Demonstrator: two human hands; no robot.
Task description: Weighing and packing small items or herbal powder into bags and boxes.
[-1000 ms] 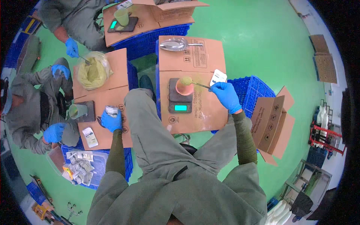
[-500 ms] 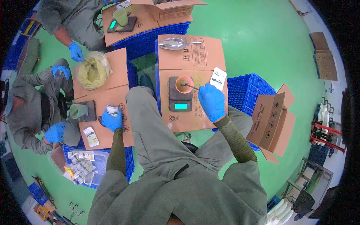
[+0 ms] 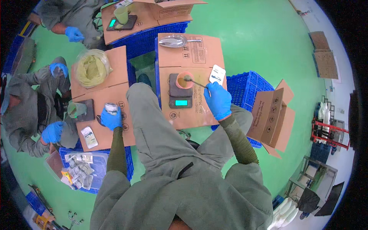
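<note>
My right hand (image 3: 218, 100), gloved in blue, is closed on the handle of a spoon (image 3: 197, 82). The spoon's bowl, with greenish powder on it, is over an orange cup (image 3: 185, 76). That cup stands on a black digital scale (image 3: 180, 92) with a lit display. A white printed pouch (image 3: 217, 74) lies just beyond my right hand. My left hand (image 3: 112, 119), also gloved, grips a small white pouch (image 3: 111, 108) above the left cardboard. A dark object, partly hidden, shows beside this hand.
A metal scoop (image 3: 173, 41) lies at the far end of my cardboard. To the left are an open bag of yellow-green powder (image 3: 92, 69), another pouch (image 3: 89, 137) and a clear tub of pouches (image 3: 100, 166). Co-workers sit left; an open carton (image 3: 268, 119) stands right.
The spoon's bowl has risen from inside the orange cup to above its rim. The far co-worker's hand has left the powder bag and drawn back. My view has shifted slightly.
</note>
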